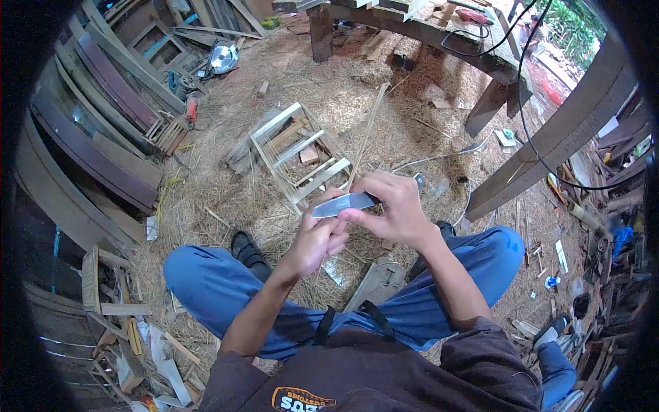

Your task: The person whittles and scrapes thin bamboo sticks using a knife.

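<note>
My right hand (397,206) is wrapped round the dark handle of a knife, its thumb pressed near the base of the blade. The knife's broad grey blade (343,204) points left across my left hand (319,237). My left hand is closed round a long thin wooden strip (369,127), which runs away from me above the ground. The blade lies against or very near the strip at my left fingers; the exact contact is hidden. Just beyond my hands, a small slatted wooden frame (278,163) lies on the straw-like shavings.
A circular saw (223,59) sits at the back left near leaning boards (113,89). A heavy workbench (412,31) stands at the back, with a thick post (549,130) and a hanging black cable (525,127) on the right. Another person's leg (555,371) shows at lower right.
</note>
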Demonstrator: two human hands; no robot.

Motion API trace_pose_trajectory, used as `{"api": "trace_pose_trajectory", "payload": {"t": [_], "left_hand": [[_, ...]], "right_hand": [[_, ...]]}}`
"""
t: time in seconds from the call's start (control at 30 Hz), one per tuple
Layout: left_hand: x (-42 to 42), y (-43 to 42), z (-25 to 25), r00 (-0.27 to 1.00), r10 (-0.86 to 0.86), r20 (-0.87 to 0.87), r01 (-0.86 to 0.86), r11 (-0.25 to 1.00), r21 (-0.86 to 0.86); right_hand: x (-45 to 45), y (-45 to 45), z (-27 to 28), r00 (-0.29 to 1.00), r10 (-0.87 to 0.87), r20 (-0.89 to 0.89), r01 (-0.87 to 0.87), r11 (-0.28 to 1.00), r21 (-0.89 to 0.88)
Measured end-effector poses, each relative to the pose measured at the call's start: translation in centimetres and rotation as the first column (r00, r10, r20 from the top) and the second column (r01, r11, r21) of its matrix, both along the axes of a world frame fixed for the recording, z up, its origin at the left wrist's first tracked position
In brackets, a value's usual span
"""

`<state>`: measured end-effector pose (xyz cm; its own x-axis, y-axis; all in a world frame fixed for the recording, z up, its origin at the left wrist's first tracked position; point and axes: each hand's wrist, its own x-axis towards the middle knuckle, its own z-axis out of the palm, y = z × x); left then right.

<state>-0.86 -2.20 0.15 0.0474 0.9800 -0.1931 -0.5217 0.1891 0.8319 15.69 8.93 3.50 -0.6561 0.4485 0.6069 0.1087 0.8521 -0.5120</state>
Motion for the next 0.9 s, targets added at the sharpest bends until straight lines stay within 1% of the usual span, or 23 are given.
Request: {"api": "trace_pose_trajectory", "payload": {"t": [0.07, 0.13, 0.23, 0.33, 0.43, 0.53, 0.63, 0.77, 0.83, 0.9], "left_hand": [[0.0, -0.3, 0.0, 0.999, -0.03, 0.03, 0.031, 0.999, -0.024], [0.1, -0.5, 0.1, 0.998, -0.046, 0.043, 0.047, 0.998, -0.041], [0.2, -0.4, 0.5, 0.99, -0.085, 0.114, 0.089, 0.996, -0.025], [0.3, -0.3, 0.7, 0.992, -0.077, 0.102, 0.08, 0.996, -0.03], [0.3, -0.1, 0.5, 0.99, -0.102, 0.101, 0.101, 0.995, 0.012], [0.3, -0.3, 1.5, 0.989, -0.043, 0.141, 0.048, 0.998, -0.032], [0.5, -0.2, 1.9, 0.994, -0.023, 0.108, 0.029, 0.998, -0.056], [0.3, -0.3, 2.3, 0.986, -0.066, 0.153, 0.071, 0.997, -0.026], [0.1, -0.7, 2.4, 0.973, -0.11, 0.204, 0.111, 0.994, 0.005], [0.3, -1.3, 1.9, 0.978, -0.157, 0.138, 0.151, 0.987, 0.048]], "right_hand": [[0.1, 0.2, -0.5, 1.0, 0.011, -0.017, -0.01, 1.0, 0.019], [0.4, 0.2, -0.2, 1.0, 0.002, 0.022, -0.003, 1.0, 0.015], [0.7, 0.4, 0.0, 0.999, -0.002, 0.054, 0.002, 1.0, 0.002], [0.7, 0.6, 0.2, 0.998, -0.015, 0.061, 0.015, 1.0, 0.003], [0.7, 0.7, 0.2, 0.998, -0.035, 0.053, 0.033, 0.999, 0.024], [0.9, 1.3, 0.5, 0.997, -0.061, 0.04, 0.059, 0.997, 0.042], [1.0, 1.4, 0.6, 0.996, -0.084, 0.021, 0.083, 0.995, 0.054], [0.7, 1.7, 0.6, 0.993, -0.112, 0.028, 0.109, 0.989, 0.098], [1.7, 3.2, 1.1, 0.96, -0.281, 0.021, 0.279, 0.959, 0.049], [3.0, 4.4, 1.7, 0.903, -0.43, -0.003, 0.43, 0.903, -0.014]]}}
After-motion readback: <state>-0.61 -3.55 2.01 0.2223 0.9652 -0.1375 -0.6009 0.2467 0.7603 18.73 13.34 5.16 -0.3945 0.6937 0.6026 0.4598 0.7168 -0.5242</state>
